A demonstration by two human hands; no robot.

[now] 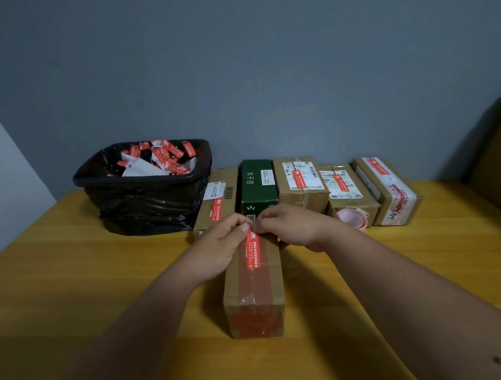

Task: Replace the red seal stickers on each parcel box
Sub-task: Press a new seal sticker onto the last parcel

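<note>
Long brown box [253, 287] lying lengthwise on table [75, 283], near centre, taped along top. Red sticker [252, 253] stuck along far half of box top. Left hand [220, 248] resting on box's left far edge, thumb and fingers closed on sticker's far end. Right hand [291, 227] meeting it from right, fingertips pinched at same sticker end. 5 more boxes [300, 184] in row along far edge, 1 dark green. Black-lined bin [146, 188] at far left, holding discarded red stickers. Pink roll [352, 218] near right boxes.
</note>
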